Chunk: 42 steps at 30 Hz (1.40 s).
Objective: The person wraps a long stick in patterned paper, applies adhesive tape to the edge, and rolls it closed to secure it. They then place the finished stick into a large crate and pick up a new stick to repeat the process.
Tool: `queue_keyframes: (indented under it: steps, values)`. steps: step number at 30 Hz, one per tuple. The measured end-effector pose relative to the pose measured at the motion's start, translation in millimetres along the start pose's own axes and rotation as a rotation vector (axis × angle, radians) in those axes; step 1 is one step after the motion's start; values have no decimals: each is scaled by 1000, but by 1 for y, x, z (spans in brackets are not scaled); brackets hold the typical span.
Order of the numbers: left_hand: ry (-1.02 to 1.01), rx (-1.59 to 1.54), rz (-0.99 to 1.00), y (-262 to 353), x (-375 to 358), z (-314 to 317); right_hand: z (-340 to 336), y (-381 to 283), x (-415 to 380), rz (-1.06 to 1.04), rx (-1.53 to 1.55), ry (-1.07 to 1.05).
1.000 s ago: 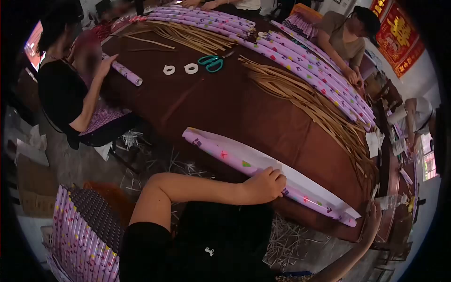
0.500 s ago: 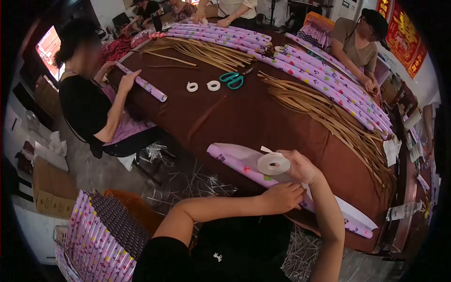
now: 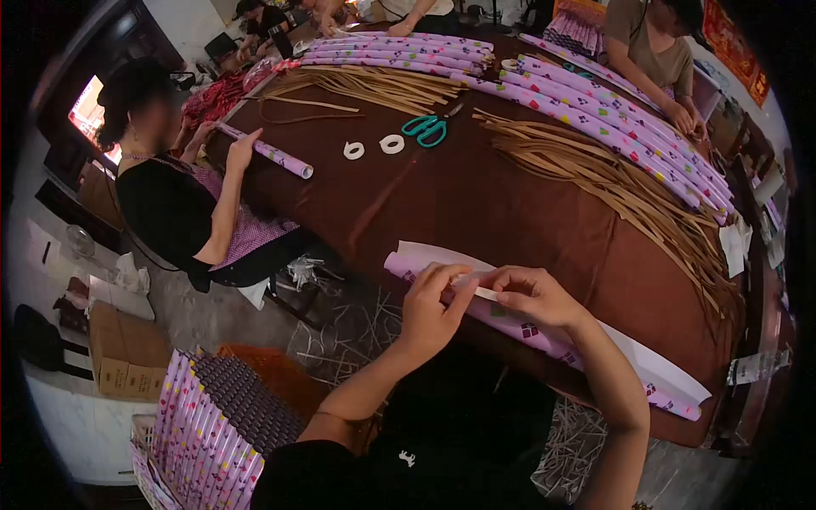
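In front of me lies a partly rolled sheet of purple patterned wrapping paper [image 3: 552,340], its pale inner side curling up along the far edge. My right hand [image 3: 540,297] grips a roll of white tape [image 3: 489,294], turned nearly edge-on above the paper. Close beside it, my left hand [image 3: 432,313] is closed with thumb and forefinger pinched at the tape's free end; the fingers partly hide it. Farther off on the brown-covered table [image 3: 476,195] are two smaller white tape rolls [image 3: 354,150] and teal-handled scissors [image 3: 425,129].
Bundles of brown strips [image 3: 578,170] and finished purple rolls [image 3: 612,127] spread over the far side. A person [image 3: 170,195] at left holds a purple roll [image 3: 285,160]; others work across the table. A stack of purple rolls [image 3: 204,425] stands at lower left by a cardboard box [image 3: 127,348].
My left hand has lifted off the paper and come up to the tape roll. The roll has turned from face-on to nearly edge-on. My view has shifted slightly.
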<state>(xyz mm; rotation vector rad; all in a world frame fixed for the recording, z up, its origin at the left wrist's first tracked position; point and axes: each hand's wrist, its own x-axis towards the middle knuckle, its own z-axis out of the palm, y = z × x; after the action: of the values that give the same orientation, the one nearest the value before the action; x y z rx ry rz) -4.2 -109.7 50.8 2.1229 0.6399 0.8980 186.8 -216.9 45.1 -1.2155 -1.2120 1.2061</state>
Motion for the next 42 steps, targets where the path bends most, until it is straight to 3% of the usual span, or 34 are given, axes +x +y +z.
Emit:
queue_keyframes:
  steps: [2,5,7,10,15,17,20,22,26,31,38,42]
  values:
    - [-121,-282,-209,5,-8,-6,3,1,-1,-13,-63,20]
    - [-104,-428,-169,-8,-11,-9,4,-1,0,-52,-94,37]
    - [-122,-356,-124,-17,-6,-16,4,-1,0,-67,-357,64]
    - [-104,-113,60,-24,3,-24,5,-1,0,14,-320,74]
    - [-5,17,83,-49,17,-29,8,-4,-1,23,-273,109]
    - [-26,-121,-96,-52,22,-29,10,-5,-3,10,-322,141]
    - [-20,-87,-71,-62,33,-31,6,-13,-4,56,-433,52]
    - [-22,-91,-112,-66,39,-33,4,-15,-5,-118,-651,23]
    - [-18,-77,-134,-79,49,-37,4,-10,-6,-247,-723,34]
    - [-16,-48,-215,-88,57,-37,7,-6,-1,-266,-792,283]
    - [-40,55,-224,-88,68,-33,4,-3,-3,-440,-1016,254]
    - [-45,64,-229,-88,69,-32,6,-5,-4,-452,-1021,380]
